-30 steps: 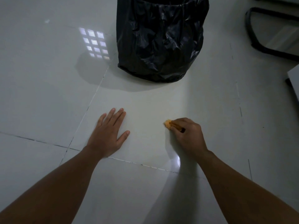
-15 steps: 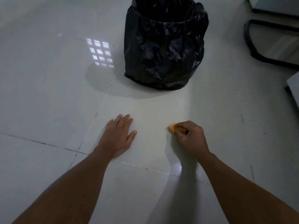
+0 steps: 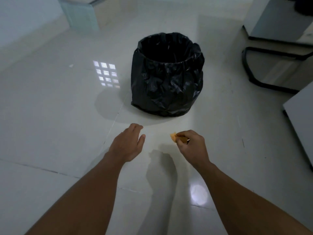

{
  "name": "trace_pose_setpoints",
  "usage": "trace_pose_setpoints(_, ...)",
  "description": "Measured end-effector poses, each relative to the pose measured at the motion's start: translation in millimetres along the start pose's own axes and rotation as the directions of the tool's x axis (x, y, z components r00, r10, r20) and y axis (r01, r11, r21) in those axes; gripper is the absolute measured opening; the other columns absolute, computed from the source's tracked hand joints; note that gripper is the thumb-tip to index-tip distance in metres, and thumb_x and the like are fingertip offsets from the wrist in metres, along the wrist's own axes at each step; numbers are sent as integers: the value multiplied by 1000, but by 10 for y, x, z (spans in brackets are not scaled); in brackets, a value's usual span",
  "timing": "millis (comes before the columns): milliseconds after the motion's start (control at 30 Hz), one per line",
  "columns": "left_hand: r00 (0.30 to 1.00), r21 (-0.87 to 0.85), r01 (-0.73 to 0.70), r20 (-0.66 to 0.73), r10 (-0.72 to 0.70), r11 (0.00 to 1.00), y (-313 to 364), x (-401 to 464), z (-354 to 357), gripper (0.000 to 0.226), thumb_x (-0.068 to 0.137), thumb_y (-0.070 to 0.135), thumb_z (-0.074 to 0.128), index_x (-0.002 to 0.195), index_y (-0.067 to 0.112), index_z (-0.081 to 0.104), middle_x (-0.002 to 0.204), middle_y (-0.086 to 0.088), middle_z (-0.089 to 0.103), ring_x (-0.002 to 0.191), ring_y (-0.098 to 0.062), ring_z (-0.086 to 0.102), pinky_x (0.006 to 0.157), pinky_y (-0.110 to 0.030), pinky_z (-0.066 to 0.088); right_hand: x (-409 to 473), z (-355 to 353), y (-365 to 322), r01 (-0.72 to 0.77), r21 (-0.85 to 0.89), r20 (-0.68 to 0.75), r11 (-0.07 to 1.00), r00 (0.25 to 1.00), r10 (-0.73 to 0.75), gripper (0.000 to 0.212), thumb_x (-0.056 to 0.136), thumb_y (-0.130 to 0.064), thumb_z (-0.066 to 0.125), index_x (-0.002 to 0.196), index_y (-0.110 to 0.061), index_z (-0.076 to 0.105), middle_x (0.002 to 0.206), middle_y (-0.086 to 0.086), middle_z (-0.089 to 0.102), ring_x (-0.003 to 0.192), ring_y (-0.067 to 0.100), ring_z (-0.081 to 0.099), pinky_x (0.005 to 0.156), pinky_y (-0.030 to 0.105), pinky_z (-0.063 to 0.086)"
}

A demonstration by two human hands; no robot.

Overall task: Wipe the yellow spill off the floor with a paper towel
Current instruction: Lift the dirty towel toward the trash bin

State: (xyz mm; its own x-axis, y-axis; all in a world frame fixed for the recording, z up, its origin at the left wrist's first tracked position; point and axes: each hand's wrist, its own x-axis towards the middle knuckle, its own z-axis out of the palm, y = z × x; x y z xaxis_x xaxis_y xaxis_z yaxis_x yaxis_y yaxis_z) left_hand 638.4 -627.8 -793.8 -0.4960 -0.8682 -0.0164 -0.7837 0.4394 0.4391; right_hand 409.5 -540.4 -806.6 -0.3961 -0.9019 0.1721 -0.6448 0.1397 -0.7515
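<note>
My right hand [image 3: 192, 146] grips a small crumpled paper towel [image 3: 173, 137], stained yellow-orange, which sticks out past my fingers on the left. The hand is raised off the white tiled floor [image 3: 59, 126] and casts a shadow on the tile below it. My left hand [image 3: 127, 144] hovers over the floor with loosely curved fingers and holds nothing. No yellow spill shows on the tiles between or around my hands.
A bin lined with a black plastic bag [image 3: 167, 75] stands open just beyond my hands. A black chair base [image 3: 264, 68] and grey furniture [image 3: 279, 19] lie to the right, with a white panel edge [image 3: 299, 119] near the right side.
Both hands have lifted off the floor; the left hand no longer lies flat on the tile. My view has risen and pulled back, showing the whole bin.
</note>
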Motion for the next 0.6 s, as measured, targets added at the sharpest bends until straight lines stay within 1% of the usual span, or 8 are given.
trace_pose_setpoints(67,999,10,-37,-39,37,999,162,242,-220,41,103,32,44,139,13,49,142,-3,50,119,-27,58,96,-40,47,223,-81,-165,29,-11,-1,1000,1000,-29,13,81,-17,74,93,-14,76,87,-2,70,79,10,63,72,26,54)
trace_pose_setpoints(200,974,24,-157,-163,159,987,475,779,-710,40,102,31,46,137,11,51,136,-4,51,117,-26,57,92,-41,49,758,-304,-511,140,-73,-58,988,988,-144,13,79,-18,76,92,-15,77,83,-2,68,73,10,59,64,15,44)
trace_pose_setpoints(233,962,29,-188,-196,190,982,539,925,-823,41,102,32,46,137,11,50,136,-4,52,120,-25,56,94,-41,49,893,-368,-602,161,-83,-73,984,983,-167,13,79,-17,76,92,-14,76,83,-2,68,72,10,59,63,12,43)
trace_pose_setpoints(300,931,47,-248,-264,252,968,663,1229,-1028,45,101,34,45,139,10,50,140,-5,52,132,-25,49,105,-45,46,1173,-496,-774,205,-89,-121,975,969,-215,14,80,-15,75,93,-13,76,84,0,68,74,11,60,65,10,43)
trace_pose_setpoints(367,902,76,-292,-309,301,953,757,1531,-1178,51,101,35,44,144,9,46,149,-7,48,148,-25,33,117,-44,36,1450,-578,-934,265,-114,-190,958,940,-283,13,80,-14,74,93,-11,75,85,1,68,75,11,60,68,9,42)
trace_pose_setpoints(467,919,93,-243,-295,260,965,825,1957,-1221,56,105,39,40,151,7,39,161,-8,34,155,-26,12,123,-41,18,1835,-613,-1077,294,-108,-281,950,907,-313,13,82,-14,70,94,-12,75,86,0,68,75,7,57,67,2,37)
trace_pose_setpoints(533,954,109,-152,-243,175,982,777,2143,-1144,59,106,42,34,153,6,34,164,-11,26,156,-28,4,125,-43,11,2027,-581,-1116,299,-80,-326,951,893,-309,15,83,-13,69,96,-13,76,87,0,69,74,4,56,67,0,36)
trace_pose_setpoints(600,972,125,-94,-201,118,988,687,2262,-1048,60,107,43,30,153,5,32,165,-13,24,156,-29,-1,126,-44,6,2183,-512,-1112,299,-62,-336,952,892,-302,15,84,-14,68,97,-14,76,87,0,69,74,3,56,67,-1,36)
